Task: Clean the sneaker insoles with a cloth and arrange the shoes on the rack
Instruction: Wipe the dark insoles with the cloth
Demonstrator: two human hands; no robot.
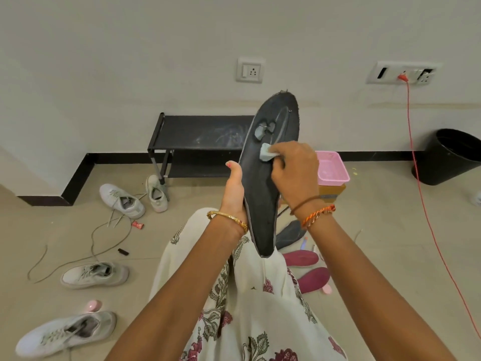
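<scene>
Left hand (234, 194) grasping upright dark insole (263, 183), right hand (294, 173) pinching pale cloth (266, 152) against it, beige tiled floor (377, 217), white sneakers (121, 200) scattered left, black rack (197, 134) at white wall (130, 61).

White wall socket (250, 70), switch panel (404, 72) with an orange cable (416, 162) hanging down to the floor, black bin (450, 157) at the right, pink basket (331, 169) on a cardboard box (331, 191), small red wrapper (137, 225) on the tiled floor (390, 230)
</scene>
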